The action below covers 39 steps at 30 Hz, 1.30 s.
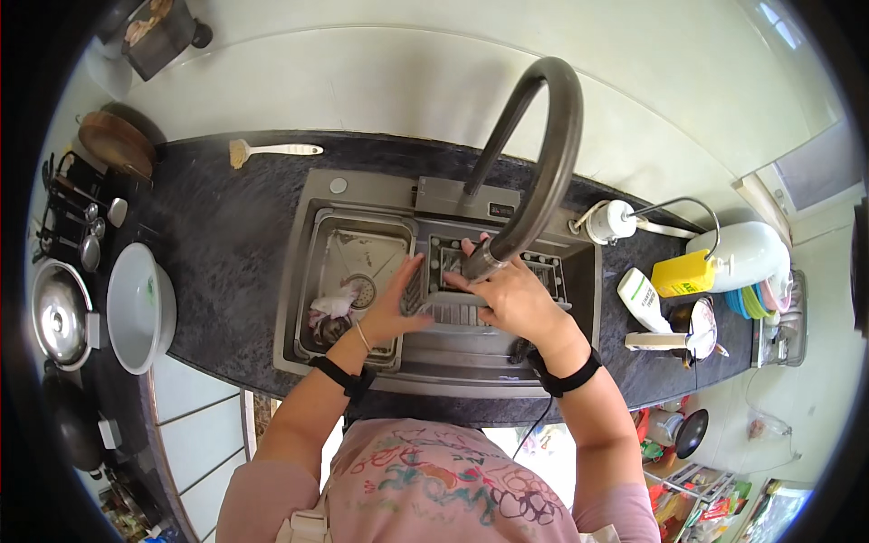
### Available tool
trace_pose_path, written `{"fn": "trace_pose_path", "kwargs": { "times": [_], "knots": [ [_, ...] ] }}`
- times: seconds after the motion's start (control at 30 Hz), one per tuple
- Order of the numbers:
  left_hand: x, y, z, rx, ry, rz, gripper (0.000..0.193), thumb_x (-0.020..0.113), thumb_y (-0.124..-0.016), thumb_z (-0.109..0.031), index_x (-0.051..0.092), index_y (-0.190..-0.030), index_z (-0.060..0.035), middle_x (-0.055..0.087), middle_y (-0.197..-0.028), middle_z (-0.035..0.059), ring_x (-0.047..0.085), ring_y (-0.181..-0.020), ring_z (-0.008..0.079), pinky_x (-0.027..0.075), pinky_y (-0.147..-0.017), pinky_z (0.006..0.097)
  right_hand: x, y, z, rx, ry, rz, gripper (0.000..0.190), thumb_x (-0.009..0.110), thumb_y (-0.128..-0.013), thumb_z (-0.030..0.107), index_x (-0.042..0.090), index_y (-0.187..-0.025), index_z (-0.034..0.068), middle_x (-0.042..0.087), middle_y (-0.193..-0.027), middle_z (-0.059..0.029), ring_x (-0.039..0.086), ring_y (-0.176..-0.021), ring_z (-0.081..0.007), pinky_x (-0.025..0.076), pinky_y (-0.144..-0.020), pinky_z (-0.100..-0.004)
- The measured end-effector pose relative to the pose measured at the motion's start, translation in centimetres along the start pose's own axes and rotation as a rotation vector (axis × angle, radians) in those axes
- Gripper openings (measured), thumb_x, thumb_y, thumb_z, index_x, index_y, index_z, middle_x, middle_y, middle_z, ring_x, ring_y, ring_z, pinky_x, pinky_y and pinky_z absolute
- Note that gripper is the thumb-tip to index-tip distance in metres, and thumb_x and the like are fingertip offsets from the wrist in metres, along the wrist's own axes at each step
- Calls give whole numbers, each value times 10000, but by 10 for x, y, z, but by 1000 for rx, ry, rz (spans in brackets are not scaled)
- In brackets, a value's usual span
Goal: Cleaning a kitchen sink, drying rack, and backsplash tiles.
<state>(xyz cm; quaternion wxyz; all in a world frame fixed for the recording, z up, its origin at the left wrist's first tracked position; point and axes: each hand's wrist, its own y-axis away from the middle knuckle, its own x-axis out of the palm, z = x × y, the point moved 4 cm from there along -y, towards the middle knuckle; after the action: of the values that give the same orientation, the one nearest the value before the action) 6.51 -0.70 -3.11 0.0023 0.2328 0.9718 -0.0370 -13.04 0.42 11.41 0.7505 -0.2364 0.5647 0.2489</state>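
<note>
A grey plastic rack [461, 315] with slatted compartments sits in the right part of the metal sink [448, 377], below the curved faucet [570, 129]. My left hand [396, 302] is at the rack's left side, fingers spread, with its fingertips on or close to the edge. Over the rack's middle, my right hand [512, 292] reaches in from the right with bent fingers near the faucet's spout; whether it grips the rack or the spout cannot be told. The left basin holds a metal tray [346, 248], with a wet cloth-like bundle [333, 305] beside the drain [362, 290].
On the dark counter lie a dish brush [271, 151] at the back left and a white basin [136, 309] at the left. To the right stand a white bottle [641, 298], a yellow detergent bottle [682, 273], a white dispenser [609, 222] and a pale rounded container [743, 254].
</note>
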Motion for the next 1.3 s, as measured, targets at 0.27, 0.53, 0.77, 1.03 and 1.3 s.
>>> {"fn": "trace_pose_path", "kwargs": {
  "times": [0.27, 0.53, 0.77, 1.03, 1.3],
  "knots": [
    [53, -36, 0, 151, 160, -200, 887, 804, -641, -42, 296, -1368, -46, 475, -1292, 129, 482, -1207, 234, 354, -1050, 338, -5, 35, -28, 66, 13, -147, 568, 808, -604, 199, 636, -1138, 116, 569, -1266, -97, 455, -1278, -311, 328, -1087, -529],
    [84, -20, 62, -195, 523, -395, 618, 602, -823, 6, 321, -1371, -48, 512, -1262, 117, 507, -1138, 191, 421, -954, 314, 78, 144, -118, 762, -962, -629, 849, 822, -690, 74, 374, -1409, 18, 420, -1412, -159, 475, -1255, -243, 406, -1031, -365],
    [87, 28, 146, -581, 1011, -358, 352, 555, -905, -31, 474, -1242, -98, 567, -1155, 49, 560, -1063, 197, 481, -923, 443, 55, 55, -79, 569, -297, -506, 428, 632, -630, -75, 572, -1039, 36, 543, -1206, -144, 522, -1106, -366, 425, -914, -422],
    [77, 42, 117, -823, 1057, -380, 169, 547, -921, -130, 565, -1074, -58, 610, -1106, 62, 580, -1071, 231, 457, -959, 535, 77, -9, -72, 630, -39, -27, 397, 663, -706, 108, 596, -1092, 46, 544, -1216, -153, 504, -1068, -349, 364, -857, -477],
    [95, 56, 122, -919, 1158, -293, 99, 512, -940, -108, 556, -1004, -48, 608, -1040, 62, 590, -1016, 204, 466, -966, 478, 61, -8, -52, 296, 79, -241, 275, 692, -676, 121, 658, -918, -5, 628, -925, -181, 629, -829, -354, 488, -741, -443]
  ]
}}
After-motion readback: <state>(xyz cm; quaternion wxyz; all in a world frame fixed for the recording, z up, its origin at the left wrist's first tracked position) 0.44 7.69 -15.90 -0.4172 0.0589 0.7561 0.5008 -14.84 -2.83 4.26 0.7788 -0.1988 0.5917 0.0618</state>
